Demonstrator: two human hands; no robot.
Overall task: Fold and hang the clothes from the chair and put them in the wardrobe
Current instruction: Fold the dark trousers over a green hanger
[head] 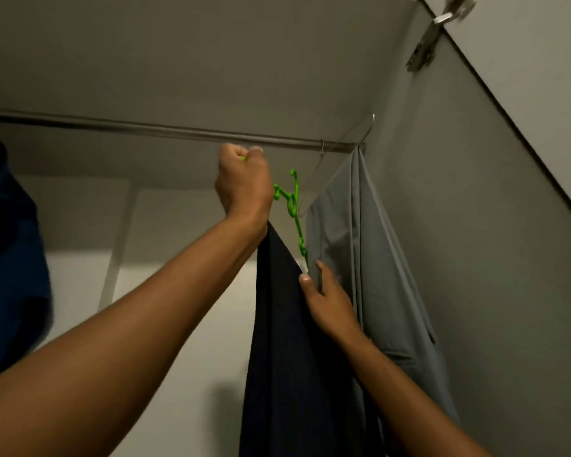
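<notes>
Head view: green hanger held up at the wardrobe rail

Head camera looks up into the wardrobe, where a metal rail (pixel 178 131) runs from the left edge to the right wall. The left hand (pixel 244 183) is clenched round the top of a green plastic hanger (pixel 294 206), with its knuckles just beneath the rail; whether the hook is already over the rail cannot be told, since the fist hides it. Dark navy trousers (pixel 284 341) drape from the hanger and fall straight down towards the bottom edge. The right hand (pixel 327 298) rests against the navy cloth near the hanger's lower end, thumb and forefinger seeming to pinch its edge. Just beside it, in the right corner of the wardrobe, grey trousers (pixel 360 258) hang from a thin wire hanger (pixel 350 140) on the rail. A blue garment (pixel 10 258) hangs at the left edge. A metal door hinge (pixel 435 34) shows at the upper right. No label or writing can be read anywhere.
</notes>
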